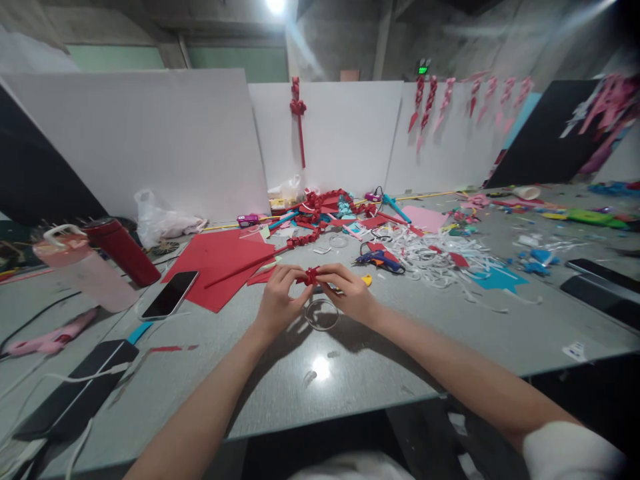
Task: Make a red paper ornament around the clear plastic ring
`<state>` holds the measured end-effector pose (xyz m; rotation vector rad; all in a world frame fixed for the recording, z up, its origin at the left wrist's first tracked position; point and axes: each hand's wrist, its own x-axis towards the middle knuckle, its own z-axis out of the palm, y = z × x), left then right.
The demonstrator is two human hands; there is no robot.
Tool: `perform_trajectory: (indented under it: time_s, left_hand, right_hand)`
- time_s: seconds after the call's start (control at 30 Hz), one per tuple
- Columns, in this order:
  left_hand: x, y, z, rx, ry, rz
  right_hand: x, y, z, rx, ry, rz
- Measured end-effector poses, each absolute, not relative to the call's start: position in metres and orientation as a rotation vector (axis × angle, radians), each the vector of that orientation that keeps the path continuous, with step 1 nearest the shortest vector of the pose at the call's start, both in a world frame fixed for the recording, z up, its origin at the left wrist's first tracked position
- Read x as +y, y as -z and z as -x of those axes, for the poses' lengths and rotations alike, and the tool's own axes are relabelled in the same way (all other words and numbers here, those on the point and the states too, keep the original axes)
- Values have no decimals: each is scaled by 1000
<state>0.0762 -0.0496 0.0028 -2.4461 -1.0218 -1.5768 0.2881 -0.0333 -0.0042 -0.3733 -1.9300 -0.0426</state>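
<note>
Both the left fingers (291,273) and the right fingers (332,270) pinch closed on a small red piece (311,274), partly hiding its shape.

A bright ceiling lamp (276,5) flares into pale streaks, and white glare burns near the worktop's (425,373) front edge — soft shadows lie beneath the hands (281,297) (353,293). Wide-angle stretching bends the sides; fine detail looks smeared.

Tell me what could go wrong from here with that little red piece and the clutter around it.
The small red piece, pinched by the left hand and right hand, could bend or crush if squeezed too hard. The blue glue gun lies beside the loose white strips; if it is hot, they might scorch.
</note>
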Motion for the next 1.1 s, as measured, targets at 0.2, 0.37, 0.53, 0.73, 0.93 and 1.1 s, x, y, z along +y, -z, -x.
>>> perform_trajectory:
  time_s: [0.2, 0.37, 0.53, 0.73, 0.93, 1.1]
  left_hand:
    - [-51, -1, -77, -1024, 1552, 2381]
    - [-50, 3, -77, -967, 1519, 2419]
    - [-49, 5, -78, -941, 1593, 2435]
    - [-51, 1, -78, -863, 1654, 2402]
    - [-51, 2, -78, -791, 1670, 2409]
    - [-52, 3, -79, -795, 1663, 2427]
  right_hand:
    - [-33, 6, -288, -1954, 53, 380]
    - [-35, 8, -286, -1972, 63, 388]
    - [-34, 7, -287, -1950, 33, 395]
    - [-37, 2, -290, -1959, -1, 462]
    - [-43, -6, -294, -2033, 6, 473]
    - [-40, -8, -297, -2092, 101, 388]
